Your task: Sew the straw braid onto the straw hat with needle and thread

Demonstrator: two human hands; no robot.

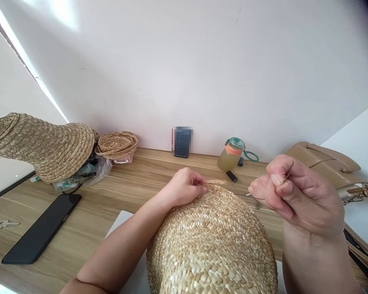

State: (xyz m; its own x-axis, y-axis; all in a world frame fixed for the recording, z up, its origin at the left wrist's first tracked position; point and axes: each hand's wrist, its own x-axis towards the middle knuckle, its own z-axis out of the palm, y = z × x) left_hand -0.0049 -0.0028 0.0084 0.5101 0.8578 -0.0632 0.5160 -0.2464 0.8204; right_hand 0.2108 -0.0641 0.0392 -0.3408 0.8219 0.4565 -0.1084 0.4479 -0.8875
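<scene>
A woven straw hat point(214, 237) fills the lower middle of the head view, its rounded side towards me. At its far edge my left hand point(187, 188) pinches the rim between thumb and fingers, where a short strip of straw braid point(217, 181) sticks out. Raised to the right of the hat, apart from it, is my right hand point(297, 196), its fingers curled tight. A thin sewing needle point(288, 176) just shows at its fingertips; most of it is hidden. Beyond that hand lies a small black thread spool point(232, 176), with a fine thread faintly visible near it.
Another straw hat point(55, 143) stands at the left beside a coil of straw braid point(117, 145). A black phone point(41, 228) and keys point(6, 224) lie nearer. By the wall are a dark box point(183, 143) and a bottle point(230, 157); a tan bag point(328, 163) sits right.
</scene>
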